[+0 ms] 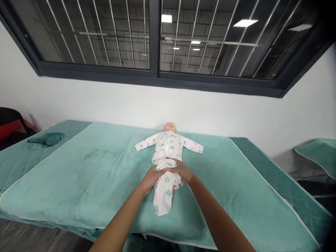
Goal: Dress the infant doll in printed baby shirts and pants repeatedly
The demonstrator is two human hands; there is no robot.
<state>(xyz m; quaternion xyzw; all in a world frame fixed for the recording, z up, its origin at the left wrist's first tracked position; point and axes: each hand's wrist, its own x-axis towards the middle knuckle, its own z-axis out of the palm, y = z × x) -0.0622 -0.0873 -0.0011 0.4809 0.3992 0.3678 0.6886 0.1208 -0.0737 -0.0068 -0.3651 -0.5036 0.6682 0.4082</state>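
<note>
A baby doll (169,126) lies on its back on the green padded bed cover, its head towards the wall. It wears a white long-sleeved top (168,145) with a teal print, both sleeves spread out sideways. Over its lower body are matching printed baby pants (163,199), one leg hanging towards me and the other bunched up at the right. My left hand (151,177) grips the left side of the pants. On the right side, my right hand (183,171) grips them too, and the two thumbs meet on top. The doll's legs are mostly hidden.
The green cover (91,168) spreads over a bed against a white wall. A dark-framed window (157,80) with metal bars is above it. A folded dark green cloth (47,139) lies at the left, beside a black and red object (12,126). Another green-covered surface (319,154) stands right.
</note>
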